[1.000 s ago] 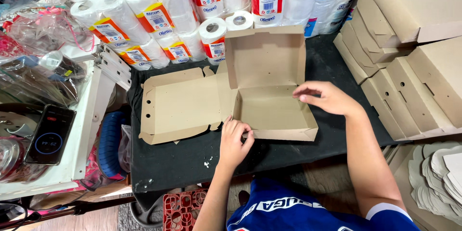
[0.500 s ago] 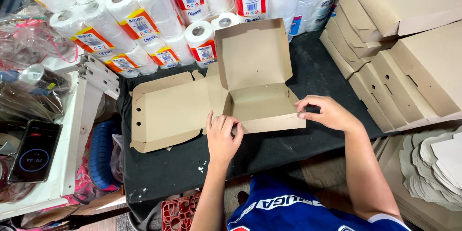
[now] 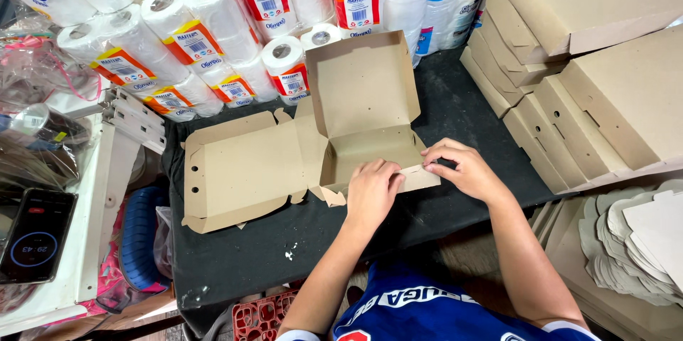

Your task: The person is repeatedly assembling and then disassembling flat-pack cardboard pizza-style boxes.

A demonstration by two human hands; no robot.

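Observation:
A brown cardboard box [image 3: 366,99], half folded, stands on a black table [image 3: 270,241] with its lid raised and its side walls up. My left hand [image 3: 371,192] presses on the box's near front wall, fingers bent over the edge. My right hand [image 3: 461,169] pinches the front right corner flap of the same box. To the left lies a flat unfolded box blank [image 3: 242,170], touching the folded box.
Stacks of folded cardboard boxes [image 3: 590,78] fill the right side. Wrapped paper rolls [image 3: 213,21] line the back. Flat cardboard cutouts [image 3: 640,241] pile at lower right. A phone with a timer screen [image 3: 32,241] lies on a white shelf at left.
The box's lid has swung up and its side walls have risen. Both my hands have come together at the box's near front edge.

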